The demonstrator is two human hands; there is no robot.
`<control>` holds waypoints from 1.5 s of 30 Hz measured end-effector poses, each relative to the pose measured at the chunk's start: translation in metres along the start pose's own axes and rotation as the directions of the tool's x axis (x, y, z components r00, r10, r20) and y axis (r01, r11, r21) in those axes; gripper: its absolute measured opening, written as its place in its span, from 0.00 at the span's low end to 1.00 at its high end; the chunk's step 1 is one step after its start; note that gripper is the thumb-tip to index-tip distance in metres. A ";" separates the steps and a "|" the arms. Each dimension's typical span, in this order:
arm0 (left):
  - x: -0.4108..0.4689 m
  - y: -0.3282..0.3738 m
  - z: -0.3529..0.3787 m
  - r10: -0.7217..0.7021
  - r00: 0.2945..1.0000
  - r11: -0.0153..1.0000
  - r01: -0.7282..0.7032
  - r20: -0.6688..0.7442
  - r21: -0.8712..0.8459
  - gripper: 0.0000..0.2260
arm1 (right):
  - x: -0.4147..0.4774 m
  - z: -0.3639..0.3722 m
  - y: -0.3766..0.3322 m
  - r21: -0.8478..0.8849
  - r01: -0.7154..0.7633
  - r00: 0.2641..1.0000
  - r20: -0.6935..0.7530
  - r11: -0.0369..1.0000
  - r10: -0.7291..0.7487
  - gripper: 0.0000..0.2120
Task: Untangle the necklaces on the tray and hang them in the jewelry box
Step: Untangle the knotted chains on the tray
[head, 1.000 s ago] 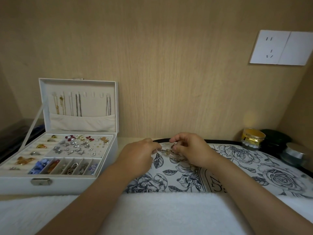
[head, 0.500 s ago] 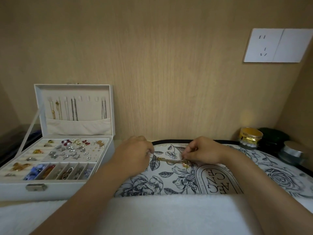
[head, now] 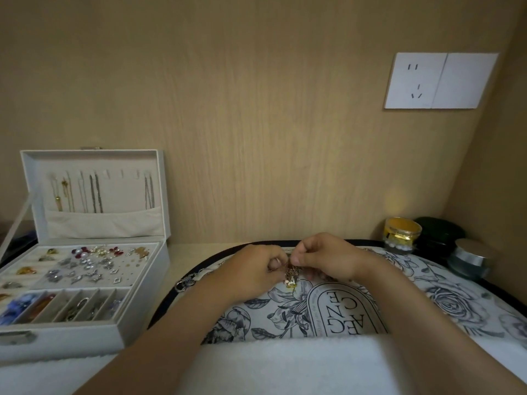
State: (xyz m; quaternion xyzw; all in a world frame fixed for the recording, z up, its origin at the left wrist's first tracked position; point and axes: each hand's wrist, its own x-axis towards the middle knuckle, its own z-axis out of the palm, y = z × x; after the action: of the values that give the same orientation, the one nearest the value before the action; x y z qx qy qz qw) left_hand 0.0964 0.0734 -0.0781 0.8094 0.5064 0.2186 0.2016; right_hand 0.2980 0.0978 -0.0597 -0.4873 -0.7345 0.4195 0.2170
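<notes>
Hands (head: 288, 265) closed back together, pinching the bunched gold chain necklace (head: 291, 276) you'd stretched apart; knot remains, nothing ready to hang.

- Light wood-grain back wall (head: 256, 124), with a white wall socket (head: 440, 80) at upper right.
- Matching side wall (head: 502, 166) on the right.
- Pale table (head: 196, 250) below.

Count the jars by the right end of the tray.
3: a gold-lidded jar, a dark green jar behind it, a silver-lidded jar nearest. Others may be out of frame.
</notes>
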 end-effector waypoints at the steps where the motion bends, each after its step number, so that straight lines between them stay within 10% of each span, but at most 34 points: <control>1: -0.001 -0.003 0.001 -0.013 0.999 1.000 0.012 -0.030 -0.026 0.05 | 0.000 0.001 -0.001 0.045 0.006 1.000 0.000 0.999 -0.006 0.04; 11: -0.006 -0.007 0.001 -0.243 0.941 0.818 0.069 -0.234 -0.571 0.09 | 0.002 0.015 -0.010 0.164 0.006 0.997 0.076 0.987 -0.019 0.09; 26: -0.012 -0.005 -0.003 -0.297 0.920 0.726 0.044 -0.255 -0.687 0.10 | 0.006 0.016 -0.006 0.568 0.028 0.986 0.118 0.822 -0.115 0.09; 45: -0.014 -0.002 -0.005 -0.224 0.972 0.592 0.072 -0.077 -0.803 0.09 | 0.018 0.040 -0.011 0.129 -0.036 0.922 -0.378 0.991 0.083 0.16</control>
State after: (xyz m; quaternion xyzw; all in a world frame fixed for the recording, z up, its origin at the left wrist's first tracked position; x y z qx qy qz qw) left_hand 0.0865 0.0616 -0.0769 0.5683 0.4373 0.4712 0.5136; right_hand 0.2552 0.0955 -0.0745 -0.5681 -0.6364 0.3659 0.3721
